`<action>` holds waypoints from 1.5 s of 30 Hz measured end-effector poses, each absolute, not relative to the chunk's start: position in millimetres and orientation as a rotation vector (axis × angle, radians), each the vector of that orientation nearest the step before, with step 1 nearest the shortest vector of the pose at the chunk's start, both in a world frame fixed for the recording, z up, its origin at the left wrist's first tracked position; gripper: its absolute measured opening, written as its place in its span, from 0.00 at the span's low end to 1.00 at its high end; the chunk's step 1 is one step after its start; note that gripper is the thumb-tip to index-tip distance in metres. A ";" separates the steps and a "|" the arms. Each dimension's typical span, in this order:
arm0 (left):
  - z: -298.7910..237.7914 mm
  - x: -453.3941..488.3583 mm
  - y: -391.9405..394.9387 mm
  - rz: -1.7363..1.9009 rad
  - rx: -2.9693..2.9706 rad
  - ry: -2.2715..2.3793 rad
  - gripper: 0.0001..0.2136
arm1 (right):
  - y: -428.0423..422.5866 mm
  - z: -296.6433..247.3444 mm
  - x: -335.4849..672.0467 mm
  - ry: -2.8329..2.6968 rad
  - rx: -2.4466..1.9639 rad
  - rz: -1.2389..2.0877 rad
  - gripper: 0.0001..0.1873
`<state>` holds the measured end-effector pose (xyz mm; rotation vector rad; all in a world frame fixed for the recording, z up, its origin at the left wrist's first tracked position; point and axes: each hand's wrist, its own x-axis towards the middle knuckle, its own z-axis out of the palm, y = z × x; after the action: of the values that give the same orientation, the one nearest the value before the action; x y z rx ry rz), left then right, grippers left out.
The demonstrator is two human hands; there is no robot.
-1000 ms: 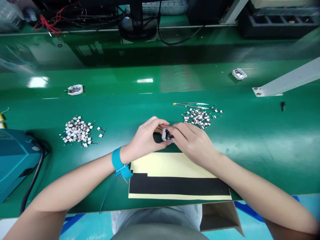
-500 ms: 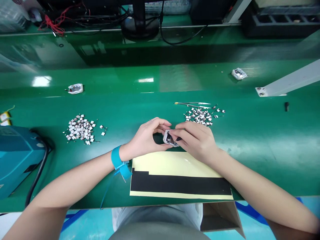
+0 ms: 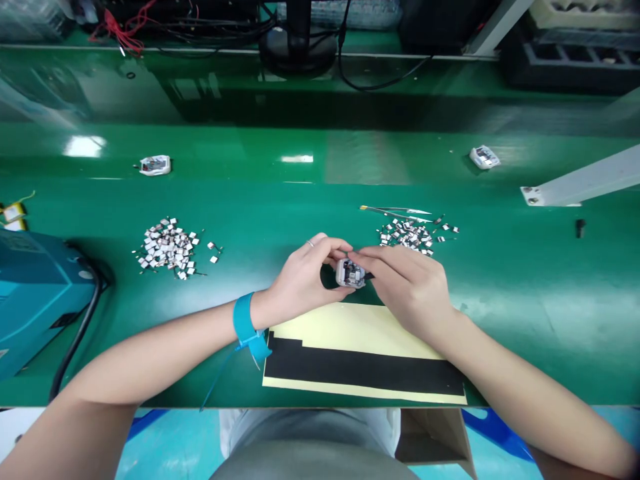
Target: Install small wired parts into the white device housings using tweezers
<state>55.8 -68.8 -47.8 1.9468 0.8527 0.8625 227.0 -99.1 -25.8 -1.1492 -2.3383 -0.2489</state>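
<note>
Casing [image 3: 351, 274] sits pinched by left hand [image 3: 301, 277], right hand [image 3: 411, 285] touching it (that grip unclear).

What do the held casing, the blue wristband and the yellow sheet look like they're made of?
Casing: probably hard plastic, pale, faintly shiny, rounded corners. Wristband: fabric or soft plastic, unclear which; matte, bent into a loop. Sheet: likely smooth paper, thin, lying flat.

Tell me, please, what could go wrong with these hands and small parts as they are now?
The left hand holds the small white housing between fingers and thumb, its inside exposed, so a slip might drop it. The right hand is close to the loose pile of small parts and could scatter some. The right forearm crosses over the yellow-and-black sheet and might shift it.
</note>
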 end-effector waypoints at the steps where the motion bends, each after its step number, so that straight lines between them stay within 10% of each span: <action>1: -48.4 55.7 -68.9 0.865 1.960 0.868 0.21 | -99.3 -25.2 226.4 -2.333 -1.188 -0.251 0.09; 16: -47.1 55.6 -70.7 1.002 1.664 0.776 0.22 | -93.2 -33.6 219.8 -1.835 -1.253 0.510 0.03; 45: -44.6 55.7 -78.2 0.763 1.624 0.803 0.21 | -92.1 -1.9 222.8 -2.953 -0.853 -0.339 0.10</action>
<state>55.7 -78.2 -44.6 1.6235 0.8030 0.7631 222.8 -92.1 -1.9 -0.8534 -2.9534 -0.3395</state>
